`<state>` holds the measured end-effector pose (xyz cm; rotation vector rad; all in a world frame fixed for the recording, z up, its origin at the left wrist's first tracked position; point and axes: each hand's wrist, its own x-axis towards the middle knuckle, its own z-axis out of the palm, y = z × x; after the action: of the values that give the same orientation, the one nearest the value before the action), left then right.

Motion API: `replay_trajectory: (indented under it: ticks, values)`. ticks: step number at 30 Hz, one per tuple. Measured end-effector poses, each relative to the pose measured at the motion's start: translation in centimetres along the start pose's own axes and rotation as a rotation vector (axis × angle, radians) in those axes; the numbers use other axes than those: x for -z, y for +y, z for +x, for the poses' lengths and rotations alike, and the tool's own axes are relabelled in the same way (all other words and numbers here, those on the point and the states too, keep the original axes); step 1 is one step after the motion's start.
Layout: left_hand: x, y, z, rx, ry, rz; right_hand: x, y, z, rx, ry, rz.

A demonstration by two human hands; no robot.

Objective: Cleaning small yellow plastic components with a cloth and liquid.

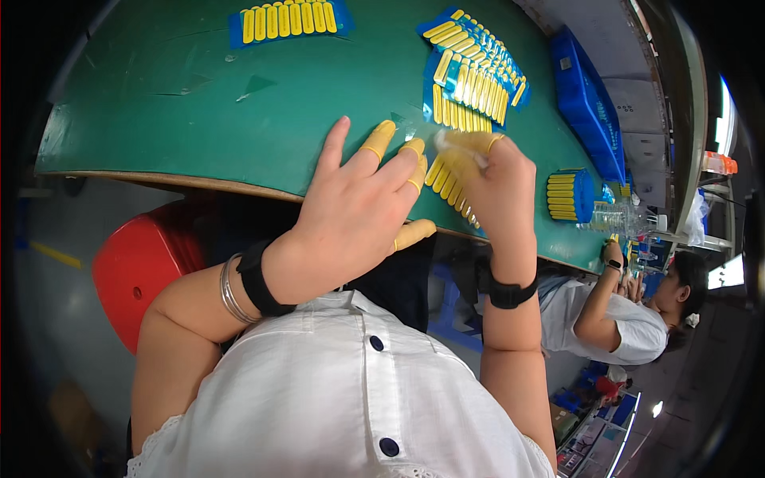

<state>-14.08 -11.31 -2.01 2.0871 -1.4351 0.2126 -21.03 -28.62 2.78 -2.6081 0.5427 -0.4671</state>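
My left hand [351, 199] lies at the table's near edge with its fingers spread, holding nothing; several of its fingers wear yellow finger cots. Just to its right, my right hand [510, 183] is closed, with yellow cots smeared by motion. A small white wad [441, 140], like cloth or tissue, pokes out from its fingertips. Beneath that hand, yellow rounded strips [450, 190] sit in a row, partly hidden by it. Beyond them lies an overlapping pile of blue sheets carrying yellow strips [478, 84].
Another blue sheet with yellow strips [288, 21] lies far left on the green table [159, 103]. At right are a blue crate [588, 103], a round blue holder ringed with yellow strips [567, 197] and a clear bottle [617, 217]. A red stool [139, 271] stands left; a co-worker [617, 319] sits right.
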Motion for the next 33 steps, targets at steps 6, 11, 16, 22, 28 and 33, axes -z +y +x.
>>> replay_trajectory:
  ticks: [6,11,16,22,28,33]
  values:
    - [0.0,0.3,0.3,-0.001,0.002,-0.005,-0.7,-0.2,-0.4,0.082,0.103,-0.174]
    - [-0.4,-0.2,0.0,0.000,0.075,0.013,0.5,0.5,0.1,-0.239,0.007,0.296]
    - [-0.5,0.4,0.2,-0.023,0.083,0.024,0.6,1.2,-3.6,0.057,-0.052,0.172]
    - [-0.7,1.4,0.8,0.072,0.083,0.010,0.9,1.3,-0.6,-0.355,0.075,0.172]
    - [-1.0,1.9,1.1,-0.130,-0.116,-0.144,3.2,4.1,-3.6,-0.381,-0.131,0.597]
    - [-0.9,2.1,1.7,-0.132,-0.161,-0.167,1.8,4.5,-4.5,-0.136,0.005,0.263]
